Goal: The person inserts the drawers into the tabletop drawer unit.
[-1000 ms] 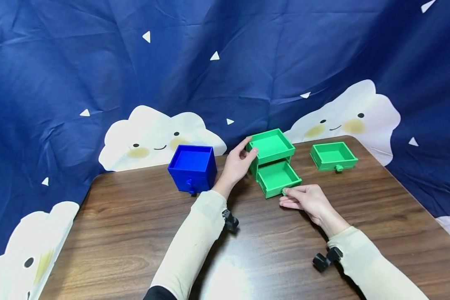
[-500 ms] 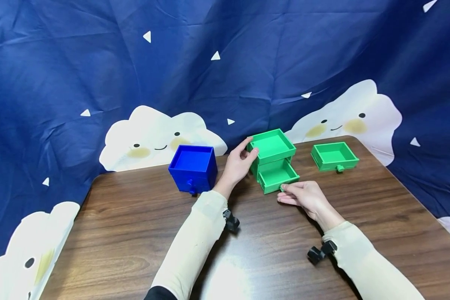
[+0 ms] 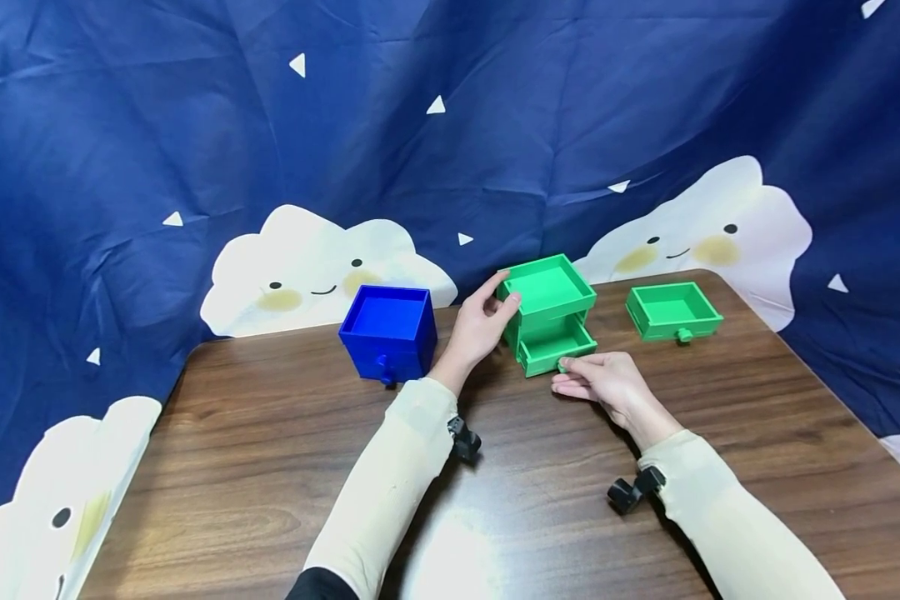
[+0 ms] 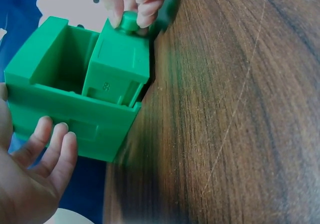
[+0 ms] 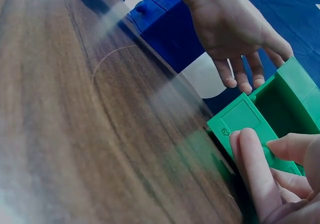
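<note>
A green cabinet (image 3: 547, 285) with a shallow tray-like top stands near the table's back edge. Its middle slot is bare, and the lower green drawer (image 3: 558, 342) is partly pulled out. My left hand (image 3: 480, 329) holds the cabinet at its left side, thumb and index finger at the top rim. In the left wrist view, other fingertips (image 4: 59, 129) touch the side wall. My right hand (image 3: 607, 383) pinches the drawer's round knob (image 4: 129, 22) from the front. A second green drawer (image 3: 675, 310) lies apart on the right, knob facing forward.
A blue cabinet (image 3: 388, 333) with knobs in front stands to the left of my left hand. The wooden table (image 3: 270, 450) ends just behind these things, against a blue cloth (image 3: 390, 150) with clouds. Each wrist carries a black camera mount.
The lower green drawer has slid further back into the cabinet, with my right hand moving along on its knob. My left hand has stayed on the cabinet's side.
</note>
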A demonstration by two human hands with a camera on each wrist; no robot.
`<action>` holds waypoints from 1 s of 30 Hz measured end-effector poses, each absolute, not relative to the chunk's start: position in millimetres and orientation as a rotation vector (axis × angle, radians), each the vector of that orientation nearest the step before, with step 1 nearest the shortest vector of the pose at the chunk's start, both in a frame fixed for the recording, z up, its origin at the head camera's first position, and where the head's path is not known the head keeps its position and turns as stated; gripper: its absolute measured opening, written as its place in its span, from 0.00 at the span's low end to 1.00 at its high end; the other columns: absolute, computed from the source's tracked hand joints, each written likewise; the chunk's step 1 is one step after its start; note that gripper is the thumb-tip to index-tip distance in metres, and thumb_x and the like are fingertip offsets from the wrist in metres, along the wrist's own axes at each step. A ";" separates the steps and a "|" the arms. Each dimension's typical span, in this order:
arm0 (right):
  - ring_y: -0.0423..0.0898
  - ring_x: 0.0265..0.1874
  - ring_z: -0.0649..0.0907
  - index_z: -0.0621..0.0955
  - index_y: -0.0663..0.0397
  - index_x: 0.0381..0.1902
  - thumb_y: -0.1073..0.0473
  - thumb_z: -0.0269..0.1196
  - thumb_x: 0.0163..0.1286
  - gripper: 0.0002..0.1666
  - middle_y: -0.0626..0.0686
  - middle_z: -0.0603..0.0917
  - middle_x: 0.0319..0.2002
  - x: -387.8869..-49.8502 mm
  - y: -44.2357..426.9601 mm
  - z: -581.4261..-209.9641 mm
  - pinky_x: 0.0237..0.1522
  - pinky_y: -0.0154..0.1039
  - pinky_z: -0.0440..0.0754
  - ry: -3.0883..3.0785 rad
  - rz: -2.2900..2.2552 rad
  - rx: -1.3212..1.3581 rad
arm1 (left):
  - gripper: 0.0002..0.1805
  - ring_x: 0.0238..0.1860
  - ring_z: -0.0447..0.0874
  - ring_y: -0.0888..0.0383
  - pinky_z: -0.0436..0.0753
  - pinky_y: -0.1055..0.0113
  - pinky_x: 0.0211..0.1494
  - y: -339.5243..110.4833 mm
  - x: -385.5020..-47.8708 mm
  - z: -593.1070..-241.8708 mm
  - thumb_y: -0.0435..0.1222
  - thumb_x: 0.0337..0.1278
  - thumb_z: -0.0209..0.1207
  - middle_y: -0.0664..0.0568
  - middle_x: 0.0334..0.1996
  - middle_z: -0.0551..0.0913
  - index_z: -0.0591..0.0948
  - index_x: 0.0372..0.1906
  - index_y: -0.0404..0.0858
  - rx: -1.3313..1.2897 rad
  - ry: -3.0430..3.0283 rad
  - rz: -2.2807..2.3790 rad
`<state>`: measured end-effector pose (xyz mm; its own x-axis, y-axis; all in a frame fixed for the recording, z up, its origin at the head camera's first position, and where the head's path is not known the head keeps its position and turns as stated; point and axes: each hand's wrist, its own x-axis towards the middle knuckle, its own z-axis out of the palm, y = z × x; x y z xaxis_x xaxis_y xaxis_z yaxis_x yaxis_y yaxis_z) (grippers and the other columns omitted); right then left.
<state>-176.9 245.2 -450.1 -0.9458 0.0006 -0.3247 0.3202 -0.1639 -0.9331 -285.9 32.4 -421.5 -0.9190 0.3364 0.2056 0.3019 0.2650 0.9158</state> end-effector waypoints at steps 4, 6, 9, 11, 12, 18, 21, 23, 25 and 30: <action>0.44 0.33 0.95 0.73 0.85 0.66 0.66 0.61 0.82 0.25 0.55 0.94 0.31 -181.7 244.6 -449.3 0.45 0.36 0.91 1.879 -2.217 0.384 | 0.30 0.36 0.74 0.63 0.75 0.71 0.43 32.6 -285.9 -420.1 0.48 0.80 0.60 0.56 0.34 0.78 0.74 0.80 0.51 0.624 2.472 1.783; 0.44 0.33 0.95 0.74 0.85 0.65 0.66 0.61 0.82 0.25 0.55 0.93 0.31 -183.9 244.0 -448.8 0.45 0.36 0.91 1.874 -2.220 0.390 | 0.30 0.36 0.74 0.63 0.75 0.72 0.43 32.4 -285.9 -419.8 0.48 0.79 0.60 0.56 0.34 0.78 0.74 0.80 0.50 0.622 2.476 1.783; 0.43 0.32 0.94 0.74 0.85 0.65 0.66 0.61 0.82 0.25 0.55 0.93 0.30 -187.0 242.7 -447.7 0.45 0.36 0.91 1.869 -2.223 0.396 | 0.30 0.37 0.74 0.63 0.75 0.72 0.43 32.4 -286.1 -419.7 0.48 0.79 0.60 0.56 0.35 0.78 0.74 0.80 0.50 0.622 2.482 1.780; 0.43 0.32 0.94 0.74 0.84 0.65 0.66 0.61 0.82 0.25 0.55 0.93 0.30 -189.0 242.3 -447.1 0.45 0.36 0.91 1.860 -2.228 0.402 | 0.30 0.37 0.74 0.63 0.75 0.72 0.43 32.2 -286.3 -419.8 0.48 0.79 0.60 0.56 0.35 0.78 0.74 0.80 0.50 0.619 2.488 1.776; 0.43 0.32 0.94 0.74 0.84 0.65 0.66 0.61 0.82 0.25 0.55 0.93 0.30 -190.0 242.0 -447.0 0.45 0.36 0.91 1.861 -2.227 0.406 | 0.30 0.37 0.74 0.63 0.75 0.72 0.43 32.2 -286.4 -420.0 0.48 0.79 0.60 0.56 0.35 0.78 0.74 0.80 0.50 0.618 2.490 1.776; 0.43 0.32 0.94 0.73 0.84 0.67 0.65 0.61 0.82 0.26 0.55 0.93 0.30 -194.8 240.2 -447.7 0.44 0.36 0.91 1.865 -2.217 0.420 | 0.30 0.36 0.75 0.63 0.75 0.72 0.42 31.3 -285.9 -420.9 0.48 0.80 0.60 0.56 0.34 0.78 0.74 0.80 0.50 0.606 2.481 1.791; 0.43 0.31 0.94 0.71 0.85 0.69 0.65 0.61 0.82 0.28 0.54 0.93 0.29 -196.6 239.6 -449.1 0.44 0.35 0.91 1.857 -2.223 0.424 | 0.30 0.36 0.75 0.63 0.75 0.72 0.43 31.1 -285.3 -420.7 0.48 0.79 0.60 0.56 0.34 0.78 0.74 0.80 0.50 0.605 2.474 1.797; 0.43 0.31 0.94 0.71 0.84 0.69 0.65 0.61 0.82 0.28 0.54 0.93 0.29 -197.5 239.4 -449.7 0.44 0.35 0.91 1.852 -2.225 0.427 | 0.30 0.36 0.75 0.63 0.75 0.72 0.43 31.1 -284.8 -420.6 0.48 0.79 0.60 0.55 0.34 0.79 0.74 0.80 0.50 0.602 2.474 1.797; 0.43 0.31 0.94 0.71 0.84 0.69 0.65 0.61 0.82 0.28 0.54 0.93 0.29 -198.4 239.6 -450.0 0.44 0.35 0.91 1.852 -2.224 0.433 | 0.30 0.36 0.75 0.63 0.75 0.72 0.43 31.3 -284.1 -420.3 0.48 0.79 0.60 0.55 0.34 0.79 0.74 0.80 0.50 0.603 2.474 1.791; 0.43 0.32 0.94 0.74 0.83 0.66 0.65 0.61 0.82 0.25 0.54 0.93 0.30 -201.7 239.3 -449.2 0.45 0.35 0.91 1.859 -2.233 0.441 | 0.29 0.35 0.74 0.62 0.74 0.71 0.43 32.4 -282.5 -419.4 0.47 0.79 0.61 0.57 0.34 0.77 0.75 0.79 0.49 0.614 2.464 1.804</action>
